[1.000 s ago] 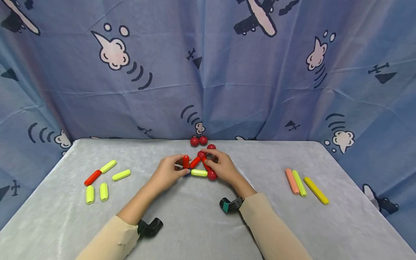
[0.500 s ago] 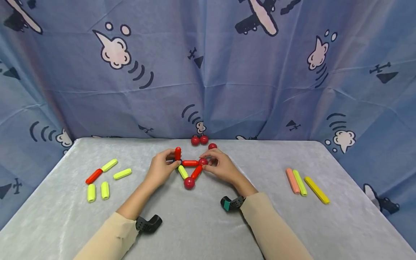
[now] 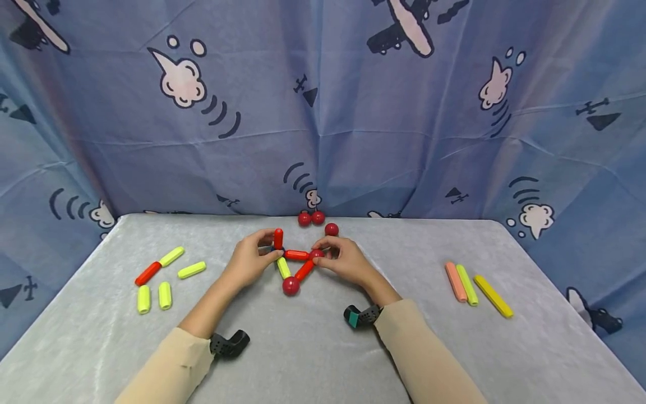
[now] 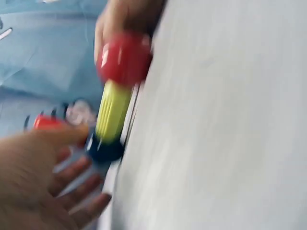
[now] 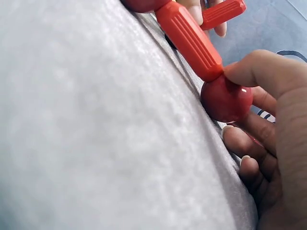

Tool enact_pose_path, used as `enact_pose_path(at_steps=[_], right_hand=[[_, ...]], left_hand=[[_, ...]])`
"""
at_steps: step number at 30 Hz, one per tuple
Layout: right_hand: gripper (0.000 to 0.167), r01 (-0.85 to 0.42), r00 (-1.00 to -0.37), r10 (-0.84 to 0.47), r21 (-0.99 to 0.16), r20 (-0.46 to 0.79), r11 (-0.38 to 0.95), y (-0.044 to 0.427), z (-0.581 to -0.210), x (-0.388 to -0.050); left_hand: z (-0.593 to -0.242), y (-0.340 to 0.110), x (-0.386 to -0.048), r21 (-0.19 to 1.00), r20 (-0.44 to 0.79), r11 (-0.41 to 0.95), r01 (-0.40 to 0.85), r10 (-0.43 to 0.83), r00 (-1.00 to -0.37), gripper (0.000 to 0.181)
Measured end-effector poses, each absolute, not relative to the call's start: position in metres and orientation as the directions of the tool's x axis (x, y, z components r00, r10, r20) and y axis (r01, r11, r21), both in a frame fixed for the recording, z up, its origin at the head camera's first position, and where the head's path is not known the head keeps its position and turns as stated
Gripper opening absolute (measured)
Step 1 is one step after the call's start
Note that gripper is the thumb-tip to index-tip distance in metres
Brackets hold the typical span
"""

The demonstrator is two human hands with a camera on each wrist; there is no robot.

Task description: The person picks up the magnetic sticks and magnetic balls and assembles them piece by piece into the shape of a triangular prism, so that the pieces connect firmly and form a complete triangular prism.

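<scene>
A triangle of magnetic rods and balls lies flat mid-table. Its sides are a yellow-green rod (image 3: 284,268), a back red rod (image 3: 296,255) and a right red rod (image 5: 191,42). Thumb and fingers of my left hand (image 3: 247,259) pinch the dark blue ball (image 4: 104,149) at the far left corner. On that ball stands an upright red rod (image 3: 278,238). My right hand (image 3: 347,262) pinches the red ball (image 5: 227,100) at the right corner. Nearest me, another red ball (image 3: 291,286) forms the front corner, untouched by either hand.
Behind the triangle sit two red balls (image 3: 311,217) and another red ball (image 3: 331,229). To the left lie several yellow-green rods (image 3: 192,270) and a red rod (image 3: 148,274). At right are a salmon rod (image 3: 456,282), a yellow-green rod (image 3: 467,285) and a yellow rod (image 3: 493,295).
The triangle has turned clockwise between my hands, bringing one red ball to the front and the right-held ball nearer me. My left hand has shifted slightly back. The last half second shows little movement.
</scene>
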State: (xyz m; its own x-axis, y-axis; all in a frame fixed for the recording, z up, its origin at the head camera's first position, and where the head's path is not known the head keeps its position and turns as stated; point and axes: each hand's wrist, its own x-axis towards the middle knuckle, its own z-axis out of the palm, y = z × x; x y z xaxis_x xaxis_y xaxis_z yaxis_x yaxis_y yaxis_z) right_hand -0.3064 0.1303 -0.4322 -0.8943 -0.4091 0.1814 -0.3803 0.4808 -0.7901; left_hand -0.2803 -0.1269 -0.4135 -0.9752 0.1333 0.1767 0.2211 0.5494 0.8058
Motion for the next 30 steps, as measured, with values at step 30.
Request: enact_pose_path(at_steps=[30], right_hand=[[0.034,-0.421,-0.872,-0.45,-0.761,0.191,0.493,0.13,-0.431,-0.303]], left_hand=[[-0.362,-0.234,-0.27,0.509,-0.059,0.84,0.186,0.249,-0.967,0.024]])
